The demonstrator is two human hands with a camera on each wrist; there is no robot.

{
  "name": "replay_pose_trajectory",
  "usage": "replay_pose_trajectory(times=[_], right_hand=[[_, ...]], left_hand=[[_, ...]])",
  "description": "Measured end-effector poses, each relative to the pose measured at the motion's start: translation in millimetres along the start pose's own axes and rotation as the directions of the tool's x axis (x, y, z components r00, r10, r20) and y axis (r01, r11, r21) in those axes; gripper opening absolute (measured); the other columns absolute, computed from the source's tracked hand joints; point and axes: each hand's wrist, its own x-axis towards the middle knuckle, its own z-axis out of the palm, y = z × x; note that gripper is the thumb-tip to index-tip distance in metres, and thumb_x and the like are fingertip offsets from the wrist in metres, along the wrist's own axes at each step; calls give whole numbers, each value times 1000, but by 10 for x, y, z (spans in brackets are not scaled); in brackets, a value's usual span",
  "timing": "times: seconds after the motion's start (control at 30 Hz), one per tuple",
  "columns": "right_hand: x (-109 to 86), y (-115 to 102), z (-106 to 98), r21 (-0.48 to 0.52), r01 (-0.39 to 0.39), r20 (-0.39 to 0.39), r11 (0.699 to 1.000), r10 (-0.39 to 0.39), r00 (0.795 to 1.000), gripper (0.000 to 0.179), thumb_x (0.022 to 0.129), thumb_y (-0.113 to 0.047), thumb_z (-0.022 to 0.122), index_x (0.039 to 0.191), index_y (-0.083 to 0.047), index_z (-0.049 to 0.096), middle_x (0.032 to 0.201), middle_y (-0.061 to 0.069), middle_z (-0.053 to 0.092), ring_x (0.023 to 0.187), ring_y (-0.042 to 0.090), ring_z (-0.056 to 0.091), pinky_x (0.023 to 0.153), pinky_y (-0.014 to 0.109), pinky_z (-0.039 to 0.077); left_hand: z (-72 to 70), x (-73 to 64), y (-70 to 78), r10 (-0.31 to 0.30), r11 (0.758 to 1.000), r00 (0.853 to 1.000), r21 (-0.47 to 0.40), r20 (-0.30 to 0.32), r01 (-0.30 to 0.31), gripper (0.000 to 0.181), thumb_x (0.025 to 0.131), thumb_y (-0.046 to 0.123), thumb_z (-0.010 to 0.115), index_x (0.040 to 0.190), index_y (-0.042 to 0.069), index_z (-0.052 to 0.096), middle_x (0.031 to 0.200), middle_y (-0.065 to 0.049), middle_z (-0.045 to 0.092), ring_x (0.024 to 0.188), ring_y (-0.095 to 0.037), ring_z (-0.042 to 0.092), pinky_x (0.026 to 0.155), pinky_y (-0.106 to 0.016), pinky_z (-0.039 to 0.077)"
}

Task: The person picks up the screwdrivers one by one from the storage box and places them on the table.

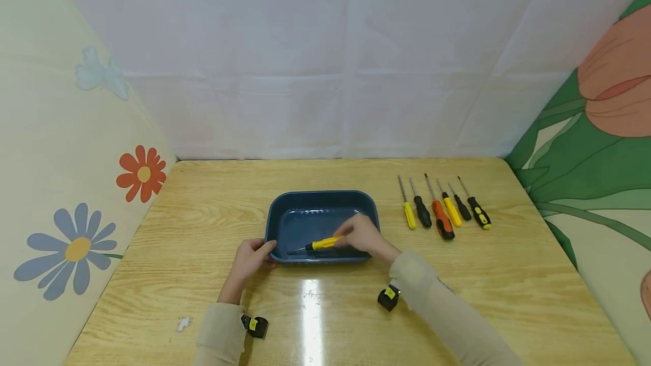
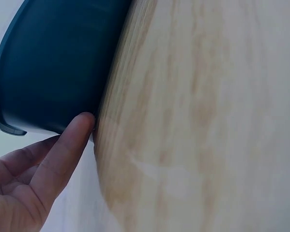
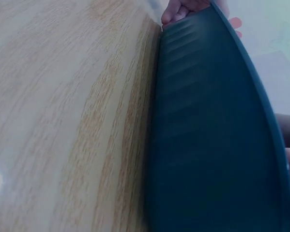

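A dark blue rectangular tray (image 1: 305, 220) stands on the wooden table. At its near left corner my left hand (image 1: 249, 258) grips it, thumb over the rim and fingers against the outside; the left wrist view shows those fingers (image 2: 62, 159) touching the outer wall. Inside the tray, my right hand (image 1: 362, 234) pinches the yellow handle end of a screwdriver (image 1: 325, 243) with a black collar. Its shaft points left, low over the tray floor; whether the tip touches is unclear. In the right wrist view the tray wall (image 3: 212, 125) hides most of the right hand.
Right of the tray, several screwdrivers lie side by side, among them a yellow one (image 1: 409, 216), a red and black one (image 1: 442, 222) and a black and yellow one (image 1: 480, 213). A small white scrap (image 1: 183, 323) lies at front left. A white cloth (image 1: 325, 72) hangs behind the table.
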Motion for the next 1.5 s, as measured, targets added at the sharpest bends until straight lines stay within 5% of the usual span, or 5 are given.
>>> replay_pose_trajectory(times=[1.0,1.5], right_hand=[[-124,25,-183,168,-46,-14,985,49,999,16,74,-8,72,90,-4,70,85,6,67,73,17,62,65,29,55],[-205,69,-290,249,-61,-45,967,74,996,21,77,-9,71,96,-2,69,93,9,66,75,17,62,68,32,55]], left_hand=[[-11,11,-13,0,1000,1000,-24,11,0,28,88,7,55,102,-18,58,71,-16,64,61,-28,64,59,-38,56],[-14,177,-281,5,1000,1000,1,-19,-5,32,88,11,56,103,-16,58,72,-16,65,59,-24,64,56,-35,56]])
